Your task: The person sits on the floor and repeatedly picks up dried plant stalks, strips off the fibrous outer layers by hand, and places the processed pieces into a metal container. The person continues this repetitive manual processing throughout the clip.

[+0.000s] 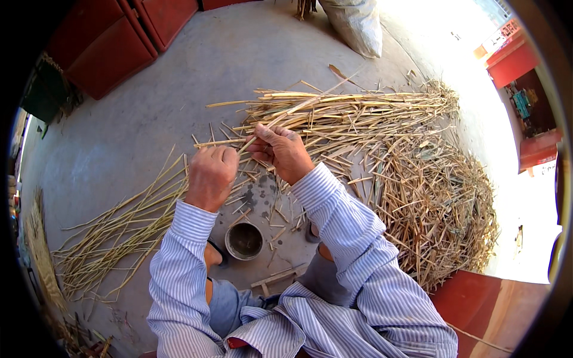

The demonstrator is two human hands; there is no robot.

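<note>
A long pale dry stalk (298,107) runs slantwise through both my hands, its thin tip pointing away to the upper right. My left hand (212,173) is closed in a fist round its lower end. Just to the right, my right hand (280,150) pinches the same stalk between thumb and fingers. Beyond the hands lies a bundle of yellow stalks (340,110), tops toward the right. Thinner greenish-yellow stems (119,244) are spread on the floor at the left. Below the hands stands a round metal bowl (244,241) with dark liquid in it.
A large heap of dry leaf scraps (439,206) covers the floor at right. A low wooden piece (277,278) lies near my feet. Red padded seats (110,48) stand far left, a white sack (356,27) at the back, a straw broom (42,253) at the left edge.
</note>
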